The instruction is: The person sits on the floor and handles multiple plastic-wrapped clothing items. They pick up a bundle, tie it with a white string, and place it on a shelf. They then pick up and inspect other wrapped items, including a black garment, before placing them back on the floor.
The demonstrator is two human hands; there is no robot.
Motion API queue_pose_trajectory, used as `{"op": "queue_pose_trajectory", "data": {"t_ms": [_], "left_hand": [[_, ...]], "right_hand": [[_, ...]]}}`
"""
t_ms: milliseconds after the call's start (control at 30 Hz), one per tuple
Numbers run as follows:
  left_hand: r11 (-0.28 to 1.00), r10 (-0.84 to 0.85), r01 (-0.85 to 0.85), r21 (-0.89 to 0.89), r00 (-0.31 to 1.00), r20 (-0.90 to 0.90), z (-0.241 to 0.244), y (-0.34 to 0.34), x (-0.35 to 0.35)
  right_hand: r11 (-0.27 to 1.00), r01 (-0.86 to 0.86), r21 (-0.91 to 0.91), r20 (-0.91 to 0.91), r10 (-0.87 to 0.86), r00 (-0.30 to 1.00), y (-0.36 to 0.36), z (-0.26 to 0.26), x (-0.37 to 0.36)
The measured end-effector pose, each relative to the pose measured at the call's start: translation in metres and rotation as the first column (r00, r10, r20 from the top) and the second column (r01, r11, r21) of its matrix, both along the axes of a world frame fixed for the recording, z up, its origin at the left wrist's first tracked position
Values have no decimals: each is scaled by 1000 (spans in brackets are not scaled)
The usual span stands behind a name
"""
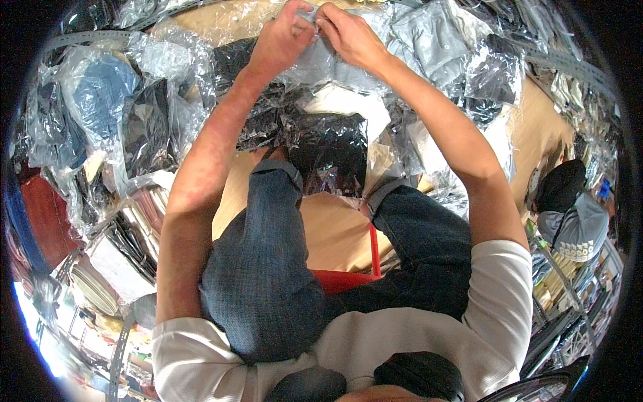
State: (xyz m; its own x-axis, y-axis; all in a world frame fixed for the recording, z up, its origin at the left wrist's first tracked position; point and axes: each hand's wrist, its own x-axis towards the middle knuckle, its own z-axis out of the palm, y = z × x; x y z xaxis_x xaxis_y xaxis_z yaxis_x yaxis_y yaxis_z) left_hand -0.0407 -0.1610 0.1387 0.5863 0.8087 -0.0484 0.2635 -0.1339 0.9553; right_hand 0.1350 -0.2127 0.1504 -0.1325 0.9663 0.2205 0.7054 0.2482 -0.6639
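At the top of the view, my left hand (pixel 285 41) and my right hand (pixel 353 39) are close together, fingertips almost meeting. Both pinch the edge of a clear plastic bag (pixel 314 63) that holds a folded light grey garment. The exact spot between the fingertips is small and partly hidden by the fingers. Right of my right hand lies a grey garment in clear plastic (pixel 432 42). Nearer to me, between my forearms, are a white bagged item (pixel 346 100) and a black garment in glossy plastic (pixel 329 151).
Bagged clothes crowd the left, among them a blue bagged garment (pixel 105 93). Folded packs (pixel 123 246) are stacked below them. A grey cap (pixel 575 228) and a black cap (pixel 561 186) are at the right. A red seat (pixel 341 281) shows between my legs. Metal shelf rails (pixel 567 65) run around.
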Motion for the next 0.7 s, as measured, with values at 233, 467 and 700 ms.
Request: {"op": "queue_pose_trajectory", "data": {"t_ms": [233, 467, 700], "left_hand": [[980, 41, -11, 196, 988, -146, 5, -10, 1], [989, 100, -106, 104, 993, 62, -22, -7, -2], [985, 165, -153, -76, 969, 184, -41, -4, 1]], "right_hand": [[991, 74, -108, -37, -78, 996, 2, 5, -2], [984, 37, -177, -151, -64, 987, 7, 0, 0], [974, 37, -222, -274, -99, 957, 6, -21, 6]]}}
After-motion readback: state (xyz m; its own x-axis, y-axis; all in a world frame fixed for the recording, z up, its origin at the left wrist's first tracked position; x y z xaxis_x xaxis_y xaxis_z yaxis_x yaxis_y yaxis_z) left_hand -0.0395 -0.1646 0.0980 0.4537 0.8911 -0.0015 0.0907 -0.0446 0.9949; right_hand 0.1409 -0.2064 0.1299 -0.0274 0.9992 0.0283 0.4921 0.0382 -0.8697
